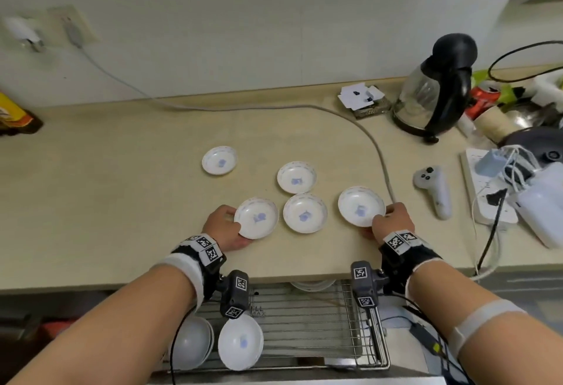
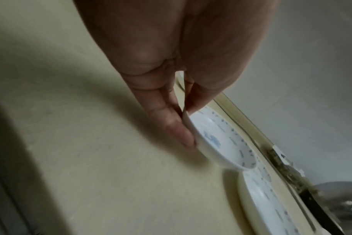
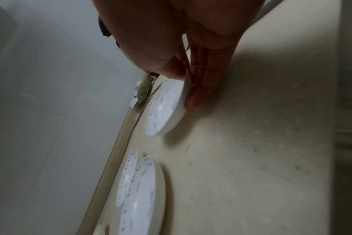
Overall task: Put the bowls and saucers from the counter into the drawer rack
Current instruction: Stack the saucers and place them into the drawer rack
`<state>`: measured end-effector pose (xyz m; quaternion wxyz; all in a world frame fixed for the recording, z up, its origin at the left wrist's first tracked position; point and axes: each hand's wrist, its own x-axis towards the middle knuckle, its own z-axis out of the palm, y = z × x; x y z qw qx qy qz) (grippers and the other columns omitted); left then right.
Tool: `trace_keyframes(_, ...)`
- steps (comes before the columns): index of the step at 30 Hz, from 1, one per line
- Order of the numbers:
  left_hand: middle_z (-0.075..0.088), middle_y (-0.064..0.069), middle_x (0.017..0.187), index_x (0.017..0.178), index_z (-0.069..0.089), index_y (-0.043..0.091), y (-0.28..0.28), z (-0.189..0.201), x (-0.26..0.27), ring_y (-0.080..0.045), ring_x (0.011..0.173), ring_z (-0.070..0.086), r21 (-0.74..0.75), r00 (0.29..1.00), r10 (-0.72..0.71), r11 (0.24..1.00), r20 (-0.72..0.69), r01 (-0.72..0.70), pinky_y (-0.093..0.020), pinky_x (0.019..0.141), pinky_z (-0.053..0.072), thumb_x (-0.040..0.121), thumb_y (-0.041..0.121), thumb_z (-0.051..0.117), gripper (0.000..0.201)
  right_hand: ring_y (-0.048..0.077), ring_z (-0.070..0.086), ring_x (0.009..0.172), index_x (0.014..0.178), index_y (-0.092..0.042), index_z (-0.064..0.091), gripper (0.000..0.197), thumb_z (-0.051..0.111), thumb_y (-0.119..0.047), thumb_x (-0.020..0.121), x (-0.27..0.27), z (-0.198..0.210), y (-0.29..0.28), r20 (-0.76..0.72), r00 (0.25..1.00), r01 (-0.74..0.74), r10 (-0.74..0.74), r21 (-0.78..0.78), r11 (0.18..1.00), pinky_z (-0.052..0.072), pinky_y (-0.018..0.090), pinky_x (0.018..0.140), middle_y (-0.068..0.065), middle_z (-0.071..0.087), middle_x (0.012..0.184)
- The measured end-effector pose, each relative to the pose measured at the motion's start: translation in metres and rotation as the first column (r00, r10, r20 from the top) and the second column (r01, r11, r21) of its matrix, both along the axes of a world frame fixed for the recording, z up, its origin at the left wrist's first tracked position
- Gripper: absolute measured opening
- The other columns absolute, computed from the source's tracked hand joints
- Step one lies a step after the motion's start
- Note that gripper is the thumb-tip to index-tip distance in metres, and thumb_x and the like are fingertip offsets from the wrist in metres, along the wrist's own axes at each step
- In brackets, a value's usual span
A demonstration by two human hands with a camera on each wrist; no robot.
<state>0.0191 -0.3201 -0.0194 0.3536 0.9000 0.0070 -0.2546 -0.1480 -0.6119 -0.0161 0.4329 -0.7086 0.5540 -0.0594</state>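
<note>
Several white saucers with blue marks lie on the beige counter (image 1: 106,186). My left hand (image 1: 224,226) pinches the left rim of one saucer (image 1: 256,217), thumb on top and fingers beneath; the left wrist view shows that saucer (image 2: 221,143) tilted up off the counter. My right hand (image 1: 388,221) pinches the right rim of another saucer (image 1: 361,206), which the right wrist view shows lifted, saucer (image 3: 167,108). Three more saucers sit at centre (image 1: 305,213), behind it (image 1: 296,177) and far left (image 1: 219,160). Below the counter edge, the drawer rack (image 1: 320,333) holds a white bowl (image 1: 240,343) on edge.
Another pale bowl (image 1: 192,342) stands left in the rack. A grey cable (image 1: 374,147) crosses the counter toward my right hand. A controller (image 1: 434,194), a power strip with chargers (image 1: 493,189) and a kettle (image 1: 432,92) crowd the right side. A yellow packet (image 1: 15,116) sits far left.
</note>
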Motion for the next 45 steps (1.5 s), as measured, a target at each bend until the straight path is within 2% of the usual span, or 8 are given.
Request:
trace_keyframes(2,0.063,-0.018,0.123,0.113,0.059,0.009,-0.001,0.010,0.014,-0.041,0.103,0.067,-0.141,0.988,0.139,0.979,-0.065,-0.147,-0.049,0.074,0.064,0.070,0.000,0.073,0.046,0.028,0.059,0.063,0.112,-0.009,0.048,0.028,0.047,0.000,0.086,0.006,0.006,0.005,0.128,0.992,0.016,-0.020,0.036,0.999,0.050,0.031,0.058,0.018,0.060,0.098)
trace_keyframes(5,0.061,-0.026,0.122,0.108,0.057,0.011,-0.002,0.023,0.043,-0.050,0.099,0.067,-0.250,0.964,0.258,0.932,-0.057,-0.264,-0.033,0.041,0.059,0.085,-0.012,0.058,0.032,0.038,0.070,0.061,0.105,-0.012,0.050,0.023,0.049,0.001,0.086,0.019,0.009,0.021,0.254,0.966,-0.080,0.039,0.153,0.985,0.062,0.050,0.064,0.020,0.065,0.094)
trace_keyframes(11,0.068,-0.024,0.119,0.108,0.062,0.014,0.010,0.029,0.109,-0.047,0.098,0.071,-0.267,0.947,0.319,0.911,-0.024,-0.314,-0.054,0.083,0.061,0.066,0.000,0.070,0.046,0.028,0.068,0.054,0.101,-0.017,0.057,0.021,0.052,-0.003,0.086,0.036,0.007,0.064,0.218,0.961,-0.208,0.171,0.162,0.965,0.057,0.029,0.044,0.019,0.069,0.090)
trace_keyframes(15,0.069,-0.020,0.115,0.117,0.065,0.009,0.014,0.027,0.140,-0.044,0.098,0.071,-0.244,0.948,0.318,0.918,-0.013,-0.311,-0.051,0.089,0.060,0.066,-0.002,0.074,0.053,0.027,0.071,0.061,0.101,-0.023,0.058,0.022,0.053,-0.009,0.085,0.039,0.000,0.079,0.152,0.980,-0.150,0.131,0.118,0.982,0.056,0.024,0.043,0.013,0.072,0.088)
trace_keyframes(26,0.065,-0.019,0.111,0.124,0.065,0.005,0.006,0.016,0.172,-0.043,0.098,0.069,-0.343,0.926,0.340,0.860,-0.165,-0.377,-0.040,0.073,0.061,0.087,-0.017,0.054,0.045,0.033,0.073,0.078,0.100,-0.028,0.057,0.021,0.054,-0.019,0.080,0.053,-0.017,0.094,0.059,0.997,-0.057,0.052,0.083,0.995,0.062,0.045,0.075,0.008,0.075,0.091)
trace_keyframes(33,0.066,-0.011,0.122,0.127,0.058,0.016,0.009,-0.015,0.205,-0.036,0.096,0.072,-0.200,0.960,0.277,0.940,-0.028,-0.277,-0.043,0.082,0.063,0.058,0.010,0.086,0.075,0.037,0.074,0.060,0.108,-0.013,0.059,0.027,0.052,-0.004,0.083,0.054,0.011,0.097,0.243,0.964,0.065,-0.106,0.170,0.983,0.063,0.049,0.064,0.016,0.072,0.089)
trace_keyframes(40,0.068,-0.020,0.097,0.113,0.062,0.002,0.005,0.001,0.191,-0.042,0.087,0.073,-0.315,0.939,0.278,0.889,-0.203,-0.331,-0.048,0.080,0.063,0.086,-0.013,0.053,0.032,0.040,0.073,0.061,0.108,-0.012,0.057,0.029,0.048,-0.001,0.082,0.111,0.024,0.073,0.242,0.968,0.023,-0.061,0.156,0.987,0.063,0.051,0.063,0.013,0.071,0.080)
trace_keyframes(45,0.064,-0.025,0.117,0.121,0.061,0.005,-0.010,0.019,0.171,-0.045,0.092,0.072,-0.410,0.931,0.235,0.847,-0.280,-0.338,-0.039,0.056,0.064,0.089,-0.014,0.051,0.039,0.037,0.072,0.058,0.107,-0.011,0.058,0.028,0.048,-0.002,0.083,0.135,0.014,0.067,0.220,0.975,-0.008,-0.031,0.173,0.985,0.063,0.050,0.061,0.018,0.072,0.084)
